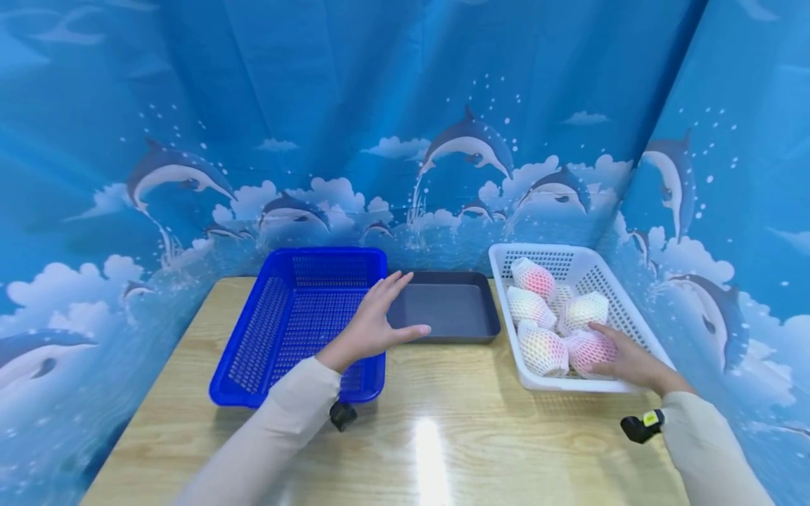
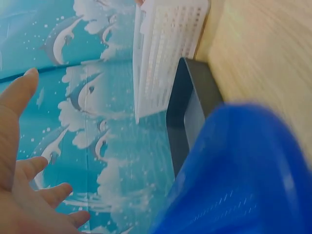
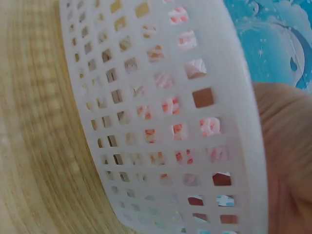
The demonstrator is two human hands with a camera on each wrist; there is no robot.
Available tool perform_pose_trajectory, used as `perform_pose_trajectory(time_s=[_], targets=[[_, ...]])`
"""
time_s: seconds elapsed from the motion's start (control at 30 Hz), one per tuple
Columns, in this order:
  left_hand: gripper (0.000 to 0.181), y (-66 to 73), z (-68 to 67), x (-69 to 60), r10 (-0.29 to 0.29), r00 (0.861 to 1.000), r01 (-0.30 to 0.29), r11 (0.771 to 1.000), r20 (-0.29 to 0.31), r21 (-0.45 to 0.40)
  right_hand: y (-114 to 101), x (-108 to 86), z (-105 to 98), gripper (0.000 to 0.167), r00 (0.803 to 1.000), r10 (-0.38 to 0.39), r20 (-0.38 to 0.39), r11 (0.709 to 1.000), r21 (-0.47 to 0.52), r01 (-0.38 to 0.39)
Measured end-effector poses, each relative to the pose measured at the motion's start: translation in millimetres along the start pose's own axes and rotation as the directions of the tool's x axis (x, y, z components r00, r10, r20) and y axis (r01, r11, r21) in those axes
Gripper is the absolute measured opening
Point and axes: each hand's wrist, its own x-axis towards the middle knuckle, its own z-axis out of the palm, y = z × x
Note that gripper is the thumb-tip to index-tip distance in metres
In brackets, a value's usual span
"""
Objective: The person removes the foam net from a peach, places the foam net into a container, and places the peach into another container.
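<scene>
In the head view my right hand (image 1: 633, 360) reaches over the front right rim of the white basket (image 1: 623, 295). Its thumb and fingers curve round a fruit in pink-and-white foam netting (image 1: 585, 351). Several more foam-netted fruits (image 1: 531, 307) lie beside it in the basket. Seen from the right wrist, the basket wall (image 3: 161, 112) hides the fingertips, and pink netting shows through its holes. My left hand (image 1: 373, 320), fingers spread and holding nothing, hovers over the right side of the blue basket (image 1: 243, 337) and the left end of the dark grey tray (image 1: 449, 309).
The wooden table (image 1: 481, 436) carries the blue basket at left, the tray in the middle and the white basket at right. A blue dolphin-print curtain (image 1: 354, 126) hangs behind and along the sides. Each wrist wears a small black camera (image 1: 342, 415).
</scene>
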Motion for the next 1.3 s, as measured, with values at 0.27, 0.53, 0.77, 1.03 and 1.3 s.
perform_pose_trajectory(time_s=[0.27,0.53,0.77,1.03,1.3], targets=[[0.094,8.4,26.0,-2.6,0.033,0.998,-0.029,0.996,0.044,-0.087,6,6.8,0,0.088,1.0,-0.006,0.03,1.0,0.012,0.005],[0.091,10.5,47.4,-5.5,0.061,0.994,-0.047,0.986,0.086,-0.162,8,12.8,3,0.089,0.999,0.034,0.019,0.999,-0.024,-0.033],[0.091,7.7,58.0,-6.9,0.036,0.991,-0.014,0.985,0.13,-0.173,8,12.3,4,0.088,1.0,0.022,-0.022,0.997,-0.068,-0.024],[0.091,8.9,60.5,-8.4,0.032,0.987,-0.004,0.985,0.157,-0.174,7,10.0,4,0.088,0.998,0.051,-0.048,0.994,-0.094,-0.056],[0.093,6.4,60.4,-11.3,0.023,0.988,0.004,0.985,0.156,-0.173,-10,1.3,-7,0.096,0.991,0.06,-0.117,0.991,-0.114,-0.074]])
